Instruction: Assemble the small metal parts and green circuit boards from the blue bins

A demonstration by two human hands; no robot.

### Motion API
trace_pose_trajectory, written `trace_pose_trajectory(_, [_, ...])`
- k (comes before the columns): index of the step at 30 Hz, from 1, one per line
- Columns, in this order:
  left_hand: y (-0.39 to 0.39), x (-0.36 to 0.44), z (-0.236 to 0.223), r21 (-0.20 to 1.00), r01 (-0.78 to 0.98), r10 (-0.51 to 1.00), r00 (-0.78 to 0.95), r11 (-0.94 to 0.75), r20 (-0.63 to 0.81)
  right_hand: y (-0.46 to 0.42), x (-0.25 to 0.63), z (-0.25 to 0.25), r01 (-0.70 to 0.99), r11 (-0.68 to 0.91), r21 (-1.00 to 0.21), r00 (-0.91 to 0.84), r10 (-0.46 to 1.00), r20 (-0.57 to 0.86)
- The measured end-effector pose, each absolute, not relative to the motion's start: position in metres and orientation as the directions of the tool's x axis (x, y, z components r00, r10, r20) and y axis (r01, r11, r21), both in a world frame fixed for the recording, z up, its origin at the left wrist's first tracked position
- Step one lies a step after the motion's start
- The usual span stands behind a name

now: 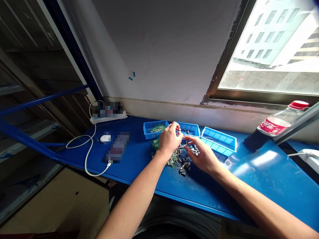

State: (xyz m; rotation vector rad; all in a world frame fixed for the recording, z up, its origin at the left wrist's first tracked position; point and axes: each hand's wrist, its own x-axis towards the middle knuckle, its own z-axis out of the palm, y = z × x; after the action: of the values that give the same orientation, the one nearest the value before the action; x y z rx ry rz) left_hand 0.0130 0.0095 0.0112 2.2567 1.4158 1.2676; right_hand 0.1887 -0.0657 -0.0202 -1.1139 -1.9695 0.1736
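Note:
My left hand (170, 139) is raised over the parts, its thumb and fingers pinched together around a small dark-tipped piece too little to make out. My right hand (203, 155) is just to the right, fingers stretched toward the left fingertips, with a gap between thumb and forefinger. Beneath both hands lies a pile of small metal pins or screws (178, 151). Several black knob-like pieces (183, 167) lie at the pile's near side. Green-tinted clear plastic bags (155, 146) of metal parts lie to the left, partly behind my left hand.
Behind my hands stand a left blue tray (147, 135) with a green bag, a middle blue tray (195, 131) with a few dark parts, and a right blue tray (228, 150) with thin pieces. A cola bottle (272, 127) leans right; a phone (117, 146) with its white cable (87, 156) lies left.

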Motion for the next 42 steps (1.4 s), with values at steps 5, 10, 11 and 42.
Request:
trace_pose_trajectory(5, [0.016, 0.017, 0.013, 0.470, 0.739, 0.829, 0.210, -0.482, 0.519, -0.068, 0.186, -0.012, 0.649, 0.637, -0.415, -0.310, 0.720, 0.620])
trace_pose_trajectory(10, [0.019, 0.017, 0.010, 0.470, 0.721, 0.814, 0.225, -0.509, 0.536, -0.071, 0.184, -0.007, 0.648, 0.645, -0.405, -0.347, 0.724, 0.596])
trace_pose_trajectory(11, [0.018, 0.016, 0.009, 0.476, 0.711, 0.809, 0.227, -0.518, 0.542, -0.070, 0.184, -0.007, 0.649, 0.645, -0.403, -0.348, 0.723, 0.597])
trace_pose_trajectory(42, [-0.009, -0.002, 0.011, 0.436, 0.652, 0.746, 0.320, -0.621, 0.584, -0.067, 0.174, -0.007, 0.692, 0.685, -0.229, -0.490, 0.678, 0.547])
